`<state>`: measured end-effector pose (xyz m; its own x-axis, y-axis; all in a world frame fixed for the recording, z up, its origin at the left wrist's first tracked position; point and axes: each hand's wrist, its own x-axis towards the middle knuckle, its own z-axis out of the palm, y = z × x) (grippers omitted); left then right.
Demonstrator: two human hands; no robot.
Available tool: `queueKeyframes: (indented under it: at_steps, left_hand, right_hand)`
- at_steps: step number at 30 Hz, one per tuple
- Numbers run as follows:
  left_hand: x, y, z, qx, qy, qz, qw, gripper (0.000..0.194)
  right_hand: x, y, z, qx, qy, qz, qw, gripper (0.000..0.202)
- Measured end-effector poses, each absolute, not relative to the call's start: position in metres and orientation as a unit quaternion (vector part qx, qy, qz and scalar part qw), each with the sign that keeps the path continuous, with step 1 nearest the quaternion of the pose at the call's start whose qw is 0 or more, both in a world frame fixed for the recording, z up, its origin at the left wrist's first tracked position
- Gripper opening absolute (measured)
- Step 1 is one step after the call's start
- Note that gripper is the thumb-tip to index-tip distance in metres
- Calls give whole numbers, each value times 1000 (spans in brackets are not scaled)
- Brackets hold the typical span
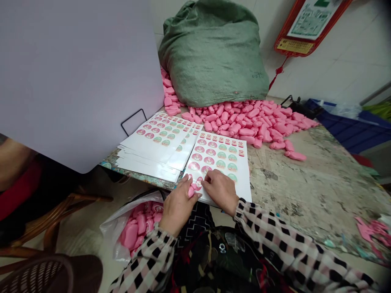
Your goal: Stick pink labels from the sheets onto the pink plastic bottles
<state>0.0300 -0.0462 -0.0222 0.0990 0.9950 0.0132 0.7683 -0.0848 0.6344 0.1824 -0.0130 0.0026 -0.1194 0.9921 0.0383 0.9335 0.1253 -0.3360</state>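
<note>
My left hand (179,203) is closed around a small pink plastic piece (192,190) at the front edge of a sticker sheet (241,179). Right beside it, my right hand (220,188) rests on the same sheet, its fingers bent and pressed together near the lower round stickers; whatever its fingertips hold is too small to make out. The sheet carries rows of round pink and green stickers, with small red ones along the top. Left of it lies a fanned stack of similar sheets (146,156).
Behind the sheets, a heap of pink pieces (238,118) spills from a green sack (214,53). A bag of pink pieces (137,228) stands below the table edge. A grey panel (79,81) fills the left; a blue crate (345,126) is at right.
</note>
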Motion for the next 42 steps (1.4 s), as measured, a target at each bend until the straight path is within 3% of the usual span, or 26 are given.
queueKeyframes:
  at_steps: [9,18,21,28,37,42]
  left_hand:
    - [28,-45,-25,707,621,229,249,51]
    - [31,-58,-20,726,619,218,205,45]
    - [36,-70,-18,772,585,173,180,44]
    - [48,-76,-26,795,580,92,149,69]
    - [53,-77,-23,783,603,76,136,66]
    - [52,-79,-26,776,604,93,156,59]
  right_hand:
    - [178,-12,13,-641,-752,90,127,14]
    - [192,-5,-3,-692,-650,271,161,21]
    - [193,-6,-5,-691,-653,262,164,21]
    - [187,-9,-3,-703,-648,246,156,27]
    - [178,-4,28,-661,-730,130,112,16]
    - [189,5,54,-656,-728,122,158,23]
